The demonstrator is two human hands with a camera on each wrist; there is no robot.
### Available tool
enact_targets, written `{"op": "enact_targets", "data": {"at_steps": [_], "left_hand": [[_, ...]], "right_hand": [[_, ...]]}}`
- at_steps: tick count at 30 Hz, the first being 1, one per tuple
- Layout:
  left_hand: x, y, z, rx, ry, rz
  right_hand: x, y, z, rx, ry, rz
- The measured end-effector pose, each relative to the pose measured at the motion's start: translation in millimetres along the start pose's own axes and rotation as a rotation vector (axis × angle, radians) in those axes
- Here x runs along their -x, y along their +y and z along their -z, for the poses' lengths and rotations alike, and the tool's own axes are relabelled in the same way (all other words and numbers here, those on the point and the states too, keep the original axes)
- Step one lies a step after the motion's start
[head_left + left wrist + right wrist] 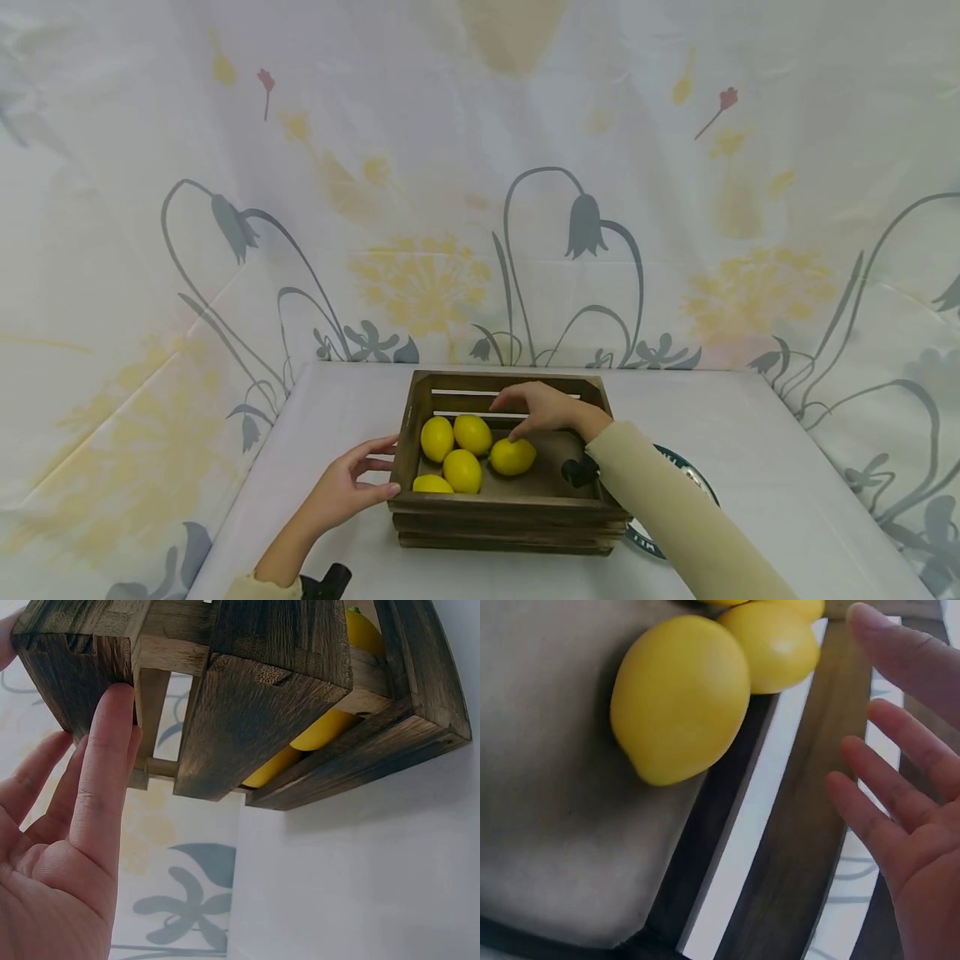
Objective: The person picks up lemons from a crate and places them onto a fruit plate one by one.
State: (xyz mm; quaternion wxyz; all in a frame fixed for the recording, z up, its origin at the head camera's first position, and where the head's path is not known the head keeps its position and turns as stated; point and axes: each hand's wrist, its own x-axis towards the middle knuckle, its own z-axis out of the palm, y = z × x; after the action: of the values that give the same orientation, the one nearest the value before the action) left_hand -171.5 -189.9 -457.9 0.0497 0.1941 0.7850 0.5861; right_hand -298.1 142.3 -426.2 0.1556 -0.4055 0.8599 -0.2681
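A dark wooden slatted crate [510, 523] holds several yellow lemons [462, 472], mostly gathered in its left half. My left hand [347, 487] is at the crate's left side, fairly straight fingers and thumb touching its outer face. In the left wrist view a fingertip of the left hand [71, 817] rests against the end of a slat. My right hand [543, 407] hovers inside the crate over the rightmost lemon [513, 457]. Seen from the right wrist, the right hand [915, 795] has spread, relaxed fingers and is apart from the nearest lemon [681, 701].
A round plate [651, 540] with a dark green lettered rim lies right of the crate, partly hidden by the right sleeve [675, 508]. White cloth covers the table [765, 467]. A flower-printed sheet [480, 208] hangs behind it.
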Motion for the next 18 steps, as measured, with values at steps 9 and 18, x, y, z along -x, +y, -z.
{"op": "enact_targets", "data": {"at_steps": [9, 18], "left_hand": [[0.2, 4.6, -0.8, 0.016, -0.005, -0.009], [-0.1, 3.1, 0.1, 0.01, -0.003, -0.007]], "right_hand": [[-12.2, 8, -8, 0.036, -0.167, -0.073], [-14.8, 10, -19, 0.122, -0.263, -0.113]]}}
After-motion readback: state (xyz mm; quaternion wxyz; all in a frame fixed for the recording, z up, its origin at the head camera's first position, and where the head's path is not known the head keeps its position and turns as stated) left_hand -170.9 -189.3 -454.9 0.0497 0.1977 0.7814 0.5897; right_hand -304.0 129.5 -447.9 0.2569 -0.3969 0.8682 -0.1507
